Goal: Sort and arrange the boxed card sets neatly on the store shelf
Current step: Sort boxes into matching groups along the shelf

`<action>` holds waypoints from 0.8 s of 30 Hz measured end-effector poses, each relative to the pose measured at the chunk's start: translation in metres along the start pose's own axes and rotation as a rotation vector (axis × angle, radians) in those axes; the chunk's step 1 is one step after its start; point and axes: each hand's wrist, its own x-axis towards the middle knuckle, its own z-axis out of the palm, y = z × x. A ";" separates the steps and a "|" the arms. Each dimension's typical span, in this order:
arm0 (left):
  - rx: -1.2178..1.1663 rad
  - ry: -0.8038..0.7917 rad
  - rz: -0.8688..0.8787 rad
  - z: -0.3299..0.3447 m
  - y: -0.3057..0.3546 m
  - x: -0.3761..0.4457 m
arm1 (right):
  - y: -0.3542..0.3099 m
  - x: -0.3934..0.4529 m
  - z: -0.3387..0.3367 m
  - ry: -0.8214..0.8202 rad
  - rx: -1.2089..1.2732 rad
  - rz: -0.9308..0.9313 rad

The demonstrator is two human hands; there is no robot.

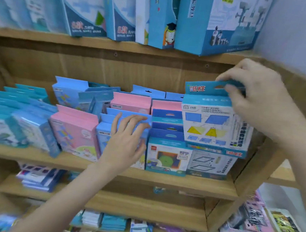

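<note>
Right hand pinches the blue hang tab of a blue-and-white card box, thumb in front, fingers behind the tab. The box is upright, lifted at the right end of the middle shelf, its bottom edge sitting on or just above a white box with parallelogram outlines; contact cannot be told. Printed front of the held box shows blue and yellow geometric shapes, red characters on the tab.

Left hand lies with fingers spread and slightly bent across the top of a blue box in the front row, fingertips touching the tab behind it; not clamped round anything.

Middle shelf holds upright boxed sets in rows: pink box just left of the left hand, blurred blue boxes leaning further left, two pink boxes in the back row, a stack of blue tabs between the hands, a box with a green circle picture in front below them.

Upper shelf carries tall blue boxes standing upright. Lower shelves hold small blue, white and purple packs, blurred. Side rack on the right holds pink packs.
</note>
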 end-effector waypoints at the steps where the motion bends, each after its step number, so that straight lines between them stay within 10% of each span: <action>1: -0.004 -0.006 -0.054 -0.005 -0.012 -0.011 | -0.012 0.004 0.007 -0.045 0.029 -0.041; 15: 0.057 0.071 -0.394 -0.096 -0.242 -0.105 | -0.220 0.120 0.092 -0.406 0.235 -0.376; 24: -0.004 -0.125 -0.258 -0.123 -0.360 -0.134 | -0.303 0.151 0.190 -0.619 0.507 -0.063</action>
